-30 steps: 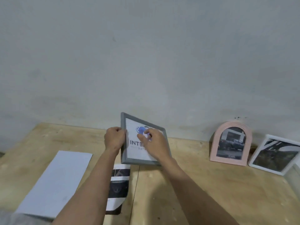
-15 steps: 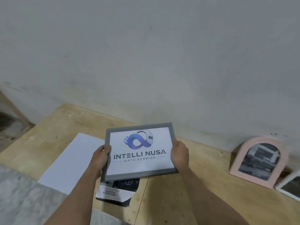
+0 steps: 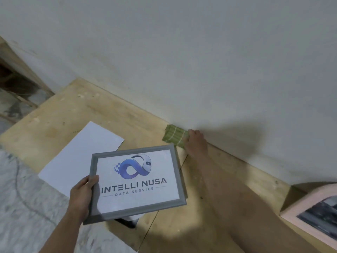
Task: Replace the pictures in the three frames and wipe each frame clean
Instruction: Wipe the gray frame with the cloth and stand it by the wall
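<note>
Wiping comes next, I judge: the right hand point(image 3: 196, 143) reaches to the wall's foot and closes on a folded green cloth point(image 3: 175, 136), though how firmly I cannot tell. The left hand point(image 3: 82, 196) grips the grey frame point(image 3: 135, 183) by its left edge, thumb on the front. Support the frame underneath and wipe lightly. Its print reads "INTELLI NUSA DATA SERVICE". White paper point(image 3: 80, 156) lies beyond the left hand.

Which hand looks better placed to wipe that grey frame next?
The right hand, probably: it already grips the folded green cloth by the wall, while the left hand holds the grey rectangular picture frame steady by its left edge.
</note>
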Demonstrator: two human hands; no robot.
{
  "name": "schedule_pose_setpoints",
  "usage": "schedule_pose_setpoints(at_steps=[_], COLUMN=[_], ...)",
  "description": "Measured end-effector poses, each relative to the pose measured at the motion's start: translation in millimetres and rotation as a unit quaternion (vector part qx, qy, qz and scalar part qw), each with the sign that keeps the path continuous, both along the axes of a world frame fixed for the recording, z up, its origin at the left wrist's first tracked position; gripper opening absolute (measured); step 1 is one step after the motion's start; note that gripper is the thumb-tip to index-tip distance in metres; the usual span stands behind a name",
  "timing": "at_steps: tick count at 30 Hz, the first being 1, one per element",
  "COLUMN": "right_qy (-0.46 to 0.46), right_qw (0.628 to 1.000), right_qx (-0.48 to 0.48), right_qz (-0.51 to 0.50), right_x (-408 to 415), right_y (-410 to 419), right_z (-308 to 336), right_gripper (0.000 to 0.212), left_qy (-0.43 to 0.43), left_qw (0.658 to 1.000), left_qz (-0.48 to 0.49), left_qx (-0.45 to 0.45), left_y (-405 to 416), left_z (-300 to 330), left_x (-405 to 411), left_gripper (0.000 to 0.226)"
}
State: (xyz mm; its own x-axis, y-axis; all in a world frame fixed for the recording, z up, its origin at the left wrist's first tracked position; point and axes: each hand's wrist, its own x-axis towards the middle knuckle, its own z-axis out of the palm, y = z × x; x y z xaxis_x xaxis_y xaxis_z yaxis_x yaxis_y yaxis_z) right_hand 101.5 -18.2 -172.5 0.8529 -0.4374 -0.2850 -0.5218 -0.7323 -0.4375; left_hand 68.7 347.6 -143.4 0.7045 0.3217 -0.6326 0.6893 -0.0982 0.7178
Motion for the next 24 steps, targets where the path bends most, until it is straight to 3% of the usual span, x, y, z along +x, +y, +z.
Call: schedule_pose_setpoints(at_steps=[7, 9, 11, 13, 14, 16, 20, 22, 24], right_qy=[0.036, 0.047, 0.045, 0.038, 0.030, -0.016, -0.177, -0.200, -0.187], right_qw=[0.993, 0.995, 0.996, 0.999, 0.999, 0.995, 0.980, 0.971, 0.963], right_qx=[-0.099, -0.086, -0.072, -0.013, 0.038, 0.093, 0.085, 0.091, 0.023], right_qz=[0.044, 0.027, 0.008, -0.013, -0.020, -0.021, 0.036, 0.097, 0.192], right_x=[40.4, 46.9, 52.3, 52.6, 50.6, 44.9, 31.3, 16.9, -5.2], right_y=[14.5, 13.4, 9.6, 5.5, 5.7, 8.6, 23.7, 40.2, 61.5], right_z=[-38.7, -40.4, -41.6, -35.3, -31.1, -17.3, 25.0, 46.3, 55.9], right_gripper=[0.051, 0.050, 0.033, 0.012, 0.017, 0.019, 0.017, 0.042, 0.066], left_qy=[0.017, 0.020, 0.019, 0.019, 0.018, 0.006, -0.030, -0.052, -0.074], left_qw=[0.999, 0.999, 0.998, 0.999, 0.999, 1.000, 0.999, 0.998, 0.996], left_qz=[0.040, 0.048, 0.052, 0.041, 0.035, 0.025, 0.002, -0.016, -0.035], left_qx=[0.002, -0.002, -0.005, -0.007, -0.007, -0.010, -0.016, -0.023, -0.035], left_y=[24.0, 29.0, 31.2, 31.6, 31.5, 29.4, 23.4, 20.7, 18.4], left_z=[-19.0, -24.0, -27.5, -26.7, -25.1, -20.0, -7.2, 0.8, 12.7], left_x=[-5.6, -6.7, -6.4, -5.3, -5.3, -6.0, -5.0, -3.8, -4.5], left_gripper=[0.016, 0.016, 0.016, 0.016, 0.016, 0.016, 0.015, 0.015, 0.016])
